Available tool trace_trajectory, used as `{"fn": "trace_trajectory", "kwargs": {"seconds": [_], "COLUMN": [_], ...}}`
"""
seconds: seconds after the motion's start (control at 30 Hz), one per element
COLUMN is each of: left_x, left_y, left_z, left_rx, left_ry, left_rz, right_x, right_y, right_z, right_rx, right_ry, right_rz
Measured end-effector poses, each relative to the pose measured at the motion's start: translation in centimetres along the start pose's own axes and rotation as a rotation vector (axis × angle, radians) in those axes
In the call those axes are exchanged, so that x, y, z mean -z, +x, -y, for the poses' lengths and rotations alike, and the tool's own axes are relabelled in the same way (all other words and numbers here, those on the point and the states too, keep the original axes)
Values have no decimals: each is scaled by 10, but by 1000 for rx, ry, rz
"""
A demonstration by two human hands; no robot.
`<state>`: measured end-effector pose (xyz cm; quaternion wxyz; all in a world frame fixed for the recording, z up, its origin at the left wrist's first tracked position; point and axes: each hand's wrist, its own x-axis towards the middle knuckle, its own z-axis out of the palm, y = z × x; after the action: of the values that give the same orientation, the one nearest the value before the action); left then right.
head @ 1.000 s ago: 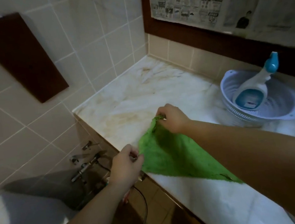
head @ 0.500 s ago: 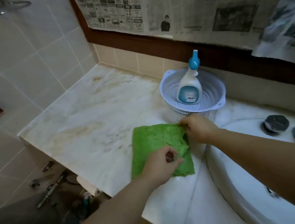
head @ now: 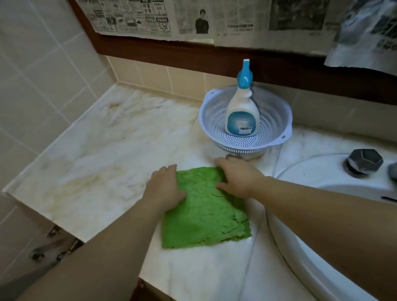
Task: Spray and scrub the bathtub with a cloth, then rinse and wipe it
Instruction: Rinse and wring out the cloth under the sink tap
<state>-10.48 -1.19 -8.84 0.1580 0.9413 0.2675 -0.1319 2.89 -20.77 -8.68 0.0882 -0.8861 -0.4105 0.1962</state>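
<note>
We press our left hand [head: 166, 188] and right hand [head: 239, 177], fingers flat, on the green cloth [head: 203, 209] spread on the marble counter [head: 99, 161]. A spray bottle [head: 241, 110] stands in the colander [head: 275, 116].

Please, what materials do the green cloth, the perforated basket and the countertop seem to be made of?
Green square cloth: probably microfibre or terry, matt, with a fuzzy, crinkled pile.
White round perforated basket: plastic, smooth, with moulded holes and rim tabs.
Pale veined countertop: looks like polished marble, possibly an imitation; it shows grey-brown veins and a soft sheen.
</note>
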Motion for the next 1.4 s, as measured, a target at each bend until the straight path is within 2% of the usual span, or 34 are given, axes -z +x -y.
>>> {"fn": "trace_trajectory", "kwargs": {"seconds": [0.1,0.27,0.33,0.53,0.57,0.63,0.67,0.7,0.8,0.87,0.93,1.07,1.17,1.27,1.33,1.4], "left_x": [12,12,4,-39,-37,-29,-26,-23,-20,-20,-17,-2,8,17,18,11], "left_y": [3,-26,-48,-95,-98,-95,-90,-84,-72,-74,-77,-82,-90,-97,-101,-105], "left_z": [1,27,42,85,83,76,72,68,55,51,54,74,74,49,23,-7], "left_rx": [-62,-304,-425,-677,-658,-512,-438,-379,-275,-251,-184,71,143,97,81,76], "left_ry": [135,-169,-206,-160,-206,-377,-413,-350,8,64,-102,-581,-881,-960,-969,-942], "left_rz": [-47,-207,-256,-105,-93,-132,-159,-173,-43,65,141,230,285,274,232,193], "right_x": [2,2,-2,-43,-48,-51,-50,-51,-64,-79,-87,-96,-98,-88,-78,-71], "right_y": [3,-28,-50,-116,-121,-122,-119,-116,-105,-101,-99,-92,-86,-86,-97,-112], "right_z": [6,6,6,9,10,19,28,39,76,94,107,133,141,123,98,71], "right_rx": [10,137,195,222,214,172,145,109,-6,-42,-74,-49,-40,8,-26,-83], "right_ry": [-53,75,56,24,49,69,60,43,-68,-171,-213,-228,-208,17,280,358], "right_rz": [-3,-197,-235,-59,-80,-206,-268,-289,-94,-1,-12,-19,-1,52,44,22]}}
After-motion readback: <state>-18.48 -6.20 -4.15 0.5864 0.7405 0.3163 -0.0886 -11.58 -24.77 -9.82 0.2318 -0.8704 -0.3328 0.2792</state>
